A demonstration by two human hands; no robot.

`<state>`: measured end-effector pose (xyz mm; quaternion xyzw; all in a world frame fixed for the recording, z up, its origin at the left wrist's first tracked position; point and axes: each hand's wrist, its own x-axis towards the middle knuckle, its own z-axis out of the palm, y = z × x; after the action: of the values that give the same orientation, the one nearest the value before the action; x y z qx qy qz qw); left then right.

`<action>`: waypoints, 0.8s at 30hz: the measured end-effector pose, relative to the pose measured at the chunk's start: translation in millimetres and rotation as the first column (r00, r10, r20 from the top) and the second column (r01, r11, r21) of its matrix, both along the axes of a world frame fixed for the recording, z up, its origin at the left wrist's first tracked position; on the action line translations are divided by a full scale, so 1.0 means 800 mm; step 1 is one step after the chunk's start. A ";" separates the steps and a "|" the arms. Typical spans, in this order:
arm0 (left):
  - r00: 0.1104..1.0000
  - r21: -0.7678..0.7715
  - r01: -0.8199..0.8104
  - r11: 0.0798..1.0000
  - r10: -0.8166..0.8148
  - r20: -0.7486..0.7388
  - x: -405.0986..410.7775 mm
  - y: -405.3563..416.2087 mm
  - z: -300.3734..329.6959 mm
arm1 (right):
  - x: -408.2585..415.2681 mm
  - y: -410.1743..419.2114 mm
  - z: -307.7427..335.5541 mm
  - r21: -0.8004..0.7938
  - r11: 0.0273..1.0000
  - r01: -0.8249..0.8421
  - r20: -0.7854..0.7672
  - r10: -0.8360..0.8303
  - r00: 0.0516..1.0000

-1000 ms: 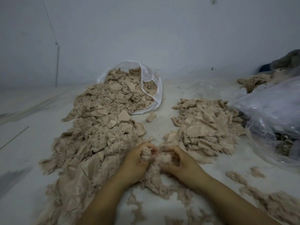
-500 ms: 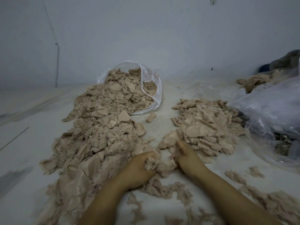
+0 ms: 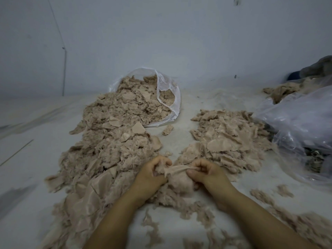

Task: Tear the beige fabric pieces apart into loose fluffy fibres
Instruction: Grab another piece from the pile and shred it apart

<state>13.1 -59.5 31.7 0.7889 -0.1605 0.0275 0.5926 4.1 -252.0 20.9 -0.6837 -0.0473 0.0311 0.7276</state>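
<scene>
Fabric piece [image 3: 177, 169] stretches taut between left hand [image 3: 152, 175] and right hand [image 3: 206, 172], both pinching it above the fluff mound [image 3: 177, 184]; if the backing only stretches, fingers may slip without tearing it

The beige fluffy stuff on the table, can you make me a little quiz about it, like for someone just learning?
1. True or false: the left hand and right hand both grip one fabric piece stretched between them.
2. Which holds beige scraps at the back? A) a clear plastic bag B) a wooden box C) a metal bucket
3. Fill in: the pile of flatter pieces lies to the ____ of the hands.

Key: 1 true; 2 A; 3 right
</scene>
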 end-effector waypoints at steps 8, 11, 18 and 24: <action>0.991 -0.161 0.044 0.986 -0.064 -0.119 -0.005 -0.006 0.003 | -0.002 0.002 0.002 0.186 0.980 -0.075 -0.043 0.084 0.996; 0.998 -0.040 0.045 0.998 -0.047 -0.052 -0.005 -0.004 0.001 | -0.003 0.003 0.001 0.213 0.971 -0.104 -0.032 0.113 0.993; 0.997 0.046 0.066 0.997 -0.063 -0.050 -0.004 -0.001 0.004 | 0.002 0.000 -0.001 0.166 0.982 0.088 0.043 -0.096 0.994; 0.989 0.003 0.062 0.998 -0.061 -0.132 -0.005 -0.007 0.000 | -0.006 0.006 0.000 0.113 0.993 -0.033 0.115 0.020 0.993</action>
<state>9.3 -64.9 31.7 0.7857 -0.1455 -0.0436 0.5997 -0.5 -247.1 21.2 -0.6406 -0.0995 -0.0009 0.7614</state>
